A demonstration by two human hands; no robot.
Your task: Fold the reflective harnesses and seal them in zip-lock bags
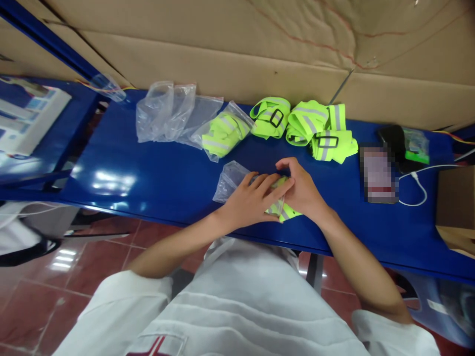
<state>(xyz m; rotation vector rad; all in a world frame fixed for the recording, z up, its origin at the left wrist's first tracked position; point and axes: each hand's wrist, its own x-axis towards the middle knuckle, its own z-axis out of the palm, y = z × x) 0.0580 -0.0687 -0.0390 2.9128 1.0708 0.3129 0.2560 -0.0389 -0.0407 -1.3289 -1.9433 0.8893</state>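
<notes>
A rolled neon-yellow reflective belt (290, 212) is between my two hands near the table's front edge, partly within a clear plastic bag (230, 179). My left hand (248, 201) curls over the bag, its thumb below and its fingers across the top. My right hand (302, 190) grips the belt from the right, its thumb raised; its other fingers are largely hidden. Behind them lies a bagged reflective belt (225, 133). Rolled belts with black buckles, one a yellow roll (272, 117) and another a looser bundle (330, 141), sit to its right.
Flat clear bags (163, 113) lie at the back left of the blue table (122, 163). A blurred-out phone-like object (379, 175), a white cable (423, 190), a black pouch (393, 141) and a cardboard box (456, 202) occupy the right. A cardboard-covered wall (222, 59) stands behind.
</notes>
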